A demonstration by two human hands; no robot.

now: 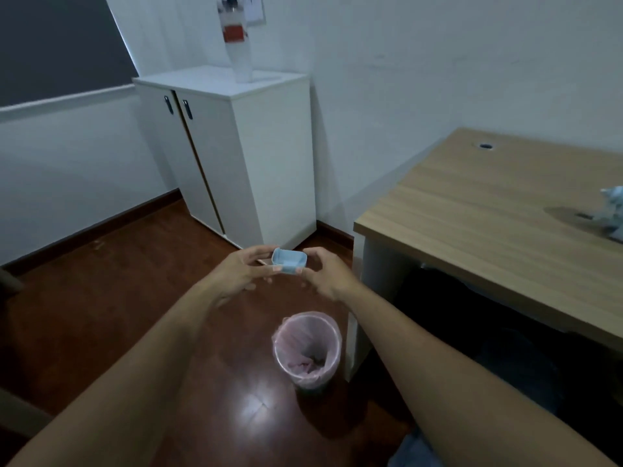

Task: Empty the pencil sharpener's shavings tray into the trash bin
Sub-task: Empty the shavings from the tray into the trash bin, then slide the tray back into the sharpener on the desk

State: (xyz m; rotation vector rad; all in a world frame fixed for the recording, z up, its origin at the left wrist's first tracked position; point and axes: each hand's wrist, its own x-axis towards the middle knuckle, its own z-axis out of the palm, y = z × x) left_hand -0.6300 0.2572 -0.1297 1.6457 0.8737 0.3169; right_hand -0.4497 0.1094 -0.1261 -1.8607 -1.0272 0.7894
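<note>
A small light-blue shavings tray point(289, 260) is held in the air between both hands, its open side facing me. My left hand point(241, 269) pinches its left end and my right hand point(325, 273) grips its right end. Below and slightly nearer to me, a small trash bin point(306, 348) lined with a pink bag stands on the dark wooden floor, beside the desk leg. The tray is above the floor just beyond the bin's far rim. A pale blue object point(612, 210), partly cut off at the right edge, lies on the desk.
A wooden desk point(488, 210) fills the right side, with dark space beneath it. A white two-door cabinet point(236, 156) stands against the back wall with a clear bottle point(237, 38) on top. Dark wooden floor spreads to the left.
</note>
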